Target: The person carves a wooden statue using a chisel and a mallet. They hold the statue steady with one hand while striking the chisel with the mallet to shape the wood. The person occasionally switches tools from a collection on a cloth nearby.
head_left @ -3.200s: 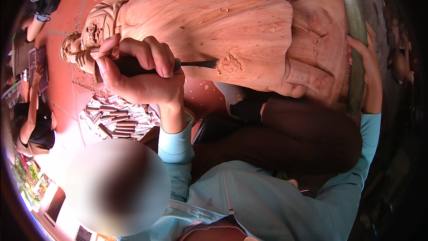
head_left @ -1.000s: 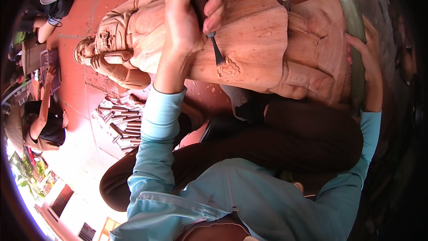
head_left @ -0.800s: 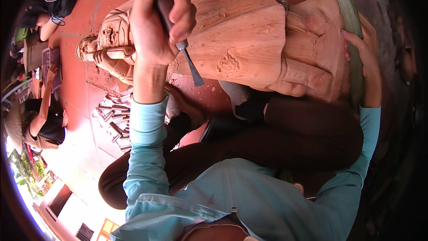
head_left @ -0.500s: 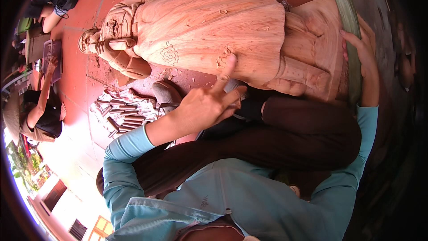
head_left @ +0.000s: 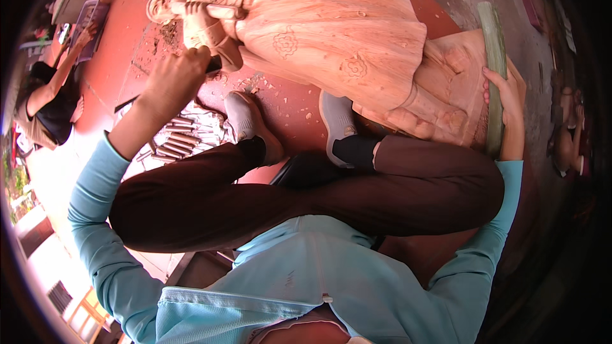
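In the head view, a carved wooden statue point(head_left: 344, 22) lies lengthwise, face up, over the red tiled floor point(head_left: 118, 44), with its head toward the upper left and its base point(head_left: 459, 108) toward the right. The left hand point(head_left: 175, 76) is closed around a dark-handled chisel point(head_left: 213, 64). One end of the handle comes out past the fingers, and a thin dark blade seems to show behind the wrist, pointing away from the statue. The hand is near the carved sleeve; I cannot tell if they touch. The right hand point(head_left: 508, 99) is curled around a long greenish bar point(head_left: 492, 32), which lies across the base.

On the robe I see two flower-like motifs point(head_left: 285, 41) cut in low relief. From this I would judge that the step in hand is the fine decoration of the robe, and that this is a pause between cuts. A next cut would call for turning the blade toward the wood and placing its edge carefully on the line, with the statue held steady. More tools point(head_left: 182, 140) lie in a row on a cloth, near the left shoe point(head_left: 241, 114), if another blade is needed.

About writing: the turquoise jacket point(head_left: 357, 267) has one small dark mark on the chest, too unclear for me to read. I find no other label.
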`<state>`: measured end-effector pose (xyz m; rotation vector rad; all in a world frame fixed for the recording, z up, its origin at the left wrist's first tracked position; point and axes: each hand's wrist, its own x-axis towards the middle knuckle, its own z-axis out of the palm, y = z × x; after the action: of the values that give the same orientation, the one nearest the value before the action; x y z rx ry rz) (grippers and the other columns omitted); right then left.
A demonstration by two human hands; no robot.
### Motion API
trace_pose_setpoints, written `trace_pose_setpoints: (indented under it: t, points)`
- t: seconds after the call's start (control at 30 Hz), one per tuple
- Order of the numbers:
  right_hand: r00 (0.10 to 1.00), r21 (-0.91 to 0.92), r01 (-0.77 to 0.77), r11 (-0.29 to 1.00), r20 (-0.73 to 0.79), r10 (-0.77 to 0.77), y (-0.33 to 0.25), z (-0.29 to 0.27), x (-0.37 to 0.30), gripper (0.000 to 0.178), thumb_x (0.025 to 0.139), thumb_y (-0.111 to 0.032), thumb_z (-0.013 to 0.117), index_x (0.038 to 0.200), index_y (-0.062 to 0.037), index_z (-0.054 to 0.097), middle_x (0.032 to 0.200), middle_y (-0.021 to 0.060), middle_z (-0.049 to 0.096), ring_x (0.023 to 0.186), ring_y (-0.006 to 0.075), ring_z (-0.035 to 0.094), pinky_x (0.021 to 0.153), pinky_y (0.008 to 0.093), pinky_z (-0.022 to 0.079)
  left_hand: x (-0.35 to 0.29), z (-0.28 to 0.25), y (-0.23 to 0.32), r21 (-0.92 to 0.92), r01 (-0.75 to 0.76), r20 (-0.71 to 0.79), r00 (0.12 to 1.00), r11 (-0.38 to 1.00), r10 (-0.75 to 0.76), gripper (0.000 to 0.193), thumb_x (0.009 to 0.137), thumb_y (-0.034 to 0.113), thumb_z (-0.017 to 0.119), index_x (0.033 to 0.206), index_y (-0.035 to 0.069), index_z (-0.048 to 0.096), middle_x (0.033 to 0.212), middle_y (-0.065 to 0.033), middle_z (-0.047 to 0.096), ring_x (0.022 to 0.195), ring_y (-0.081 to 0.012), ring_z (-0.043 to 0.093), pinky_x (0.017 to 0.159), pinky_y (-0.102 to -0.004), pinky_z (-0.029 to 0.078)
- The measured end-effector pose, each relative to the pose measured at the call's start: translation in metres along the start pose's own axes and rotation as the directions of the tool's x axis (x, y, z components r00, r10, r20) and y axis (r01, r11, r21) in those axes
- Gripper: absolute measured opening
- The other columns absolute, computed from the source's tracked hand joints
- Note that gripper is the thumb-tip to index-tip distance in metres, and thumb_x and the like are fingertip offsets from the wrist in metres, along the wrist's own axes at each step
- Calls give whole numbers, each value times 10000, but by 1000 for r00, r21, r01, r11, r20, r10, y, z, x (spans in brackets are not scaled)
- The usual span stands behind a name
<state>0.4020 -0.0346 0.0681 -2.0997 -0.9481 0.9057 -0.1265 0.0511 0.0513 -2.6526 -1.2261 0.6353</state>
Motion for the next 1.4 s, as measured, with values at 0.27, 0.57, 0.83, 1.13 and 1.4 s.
trace_pose_setpoints:
  t: [0.27, 0.57, 0.83, 1.13, 1.4]
  points:
    - [995, -90, 79, 993, -48, -84, 32, 3, -2, 357, 815, -97, 639, 1153, -67, 531, 641, 17, 479, 454, 94, 441, 399, 223, 366, -176, 109, -79, -488, 571, -413, 515, 660, -751, 266, 857, 236, 603, 905, 11, 469, 823, -221, 548, 795, -397, 577, 672, -446, 455]
    - [946, -509, 312, 802, 94, -309, 2, -21, -63, 497, 820, -149, 674, 1267, -35, 487, 974, 67, 560, 681, 125, 491, 572, 251, 394, -273, 326, 65, -678, 334, 728, 179, -655, -662, 409, 892, 168, 571, 1089, 3, 253, 815, -118, 548, 618, -191, 618, 486, -385, 565]
    - [854, -718, 467, 515, 215, -474, 4, 3, -90, 493, 799, -70, 654, 1258, -5, 485, 1184, 184, 577, 1099, 268, 554, 927, 343, 409, -234, 349, 85, -711, 244, 697, 117, -660, -708, 608, 777, 96, 707, 1201, -38, 292, 995, -181, 577, 755, -219, 648, 568, -325, 588]
    - [839, -633, 516, 578, 235, -491, 24, -16, -76, 481, 805, -43, 587, 1270, 5, 471, 1132, 146, 577, 1030, 218, 550, 880, 318, 414, -253, 358, 94, -723, 570, 534, 103, -390, -839, 426, 810, 182, 658, 1140, -21, 480, 859, -154, 651, 724, -198, 647, 625, -304, 510]
    - [886, -657, 453, 603, 255, -387, 18, -9, -81, 486, 830, -73, 599, 1286, 15, 458, 1192, 159, 556, 1089, 233, 532, 940, 323, 385, -300, 353, 143, -424, 852, 716, 106, -309, -690, 258, 699, 265, 661, 799, 27, 677, 700, -155, 663, 723, -287, 666, 705, -378, 515]
